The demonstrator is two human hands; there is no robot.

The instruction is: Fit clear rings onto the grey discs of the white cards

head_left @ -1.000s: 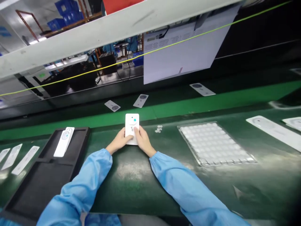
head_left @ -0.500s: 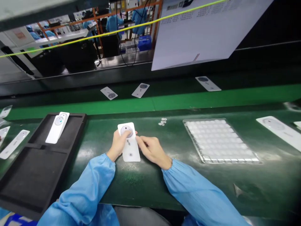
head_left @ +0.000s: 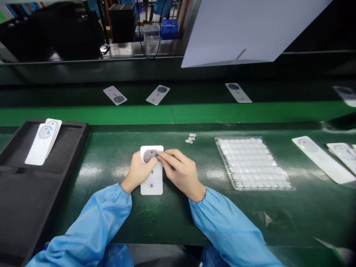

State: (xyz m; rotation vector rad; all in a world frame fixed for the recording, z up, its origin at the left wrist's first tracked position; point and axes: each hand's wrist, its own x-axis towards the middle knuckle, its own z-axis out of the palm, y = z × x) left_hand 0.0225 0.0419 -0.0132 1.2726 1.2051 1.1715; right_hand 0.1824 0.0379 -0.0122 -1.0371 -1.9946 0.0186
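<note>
My left hand [head_left: 140, 168] grips a white phone back cover [head_left: 152, 187] by its left side, thumb across the front near the grey round camera area [head_left: 148, 155]. The cover's upper end has this round area, and a small printed mark shows lower down. My right hand [head_left: 182, 172] is closed in a pinch at the right edge of the round area. A small blue tab [head_left: 156, 155] shows at its fingertips, close to my left thumb. The fingertips partly hide the round area.
To the left, a black tray [head_left: 66, 163] holds stacked white covers [head_left: 41, 148]. Small clear discs [head_left: 190, 138] lie beyond my hands. A clear tray of white pieces [head_left: 251, 163] stands right, with more covers [head_left: 322, 159] farther right. Several covers [head_left: 158, 95] rest along the far strip.
My right hand's fingertips have moved from the cover's right edge onto the round area, where blue now shows. The cover has turned more upright in view. The camera view has tilted downward.
</note>
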